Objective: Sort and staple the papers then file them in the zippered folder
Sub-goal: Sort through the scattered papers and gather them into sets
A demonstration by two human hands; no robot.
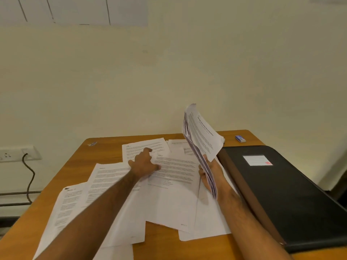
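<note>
Right hand [210,175] grips a thick stack of white printed sheets [201,145], held upright and tilted above the right part of the wooden table [159,244]; the fingers are mostly hidden behind the stack, only the thumb side and palm edge showing. The stack's top sheets fan and curl toward the far side; print is too blurred to read.

Left hand [143,163] lies on the loose white printed pages [169,184] spread over the table's middle, fingers bent, thumb on a centre page. Whether it pinches a page or only presses cannot be told.

The loose pages overlap one another; several near ones are cut off by the frame's lower edge or covered by the left forearm.

Black zippered folder with a brown spine and a white label [277,186] lies closed at the right, its near right corner cut off.

Far right, a small blue-and-white object [240,138], possibly a stapler, too small to confirm. Far left, a small blurred dark item [92,143], unidentifiable.
</note>
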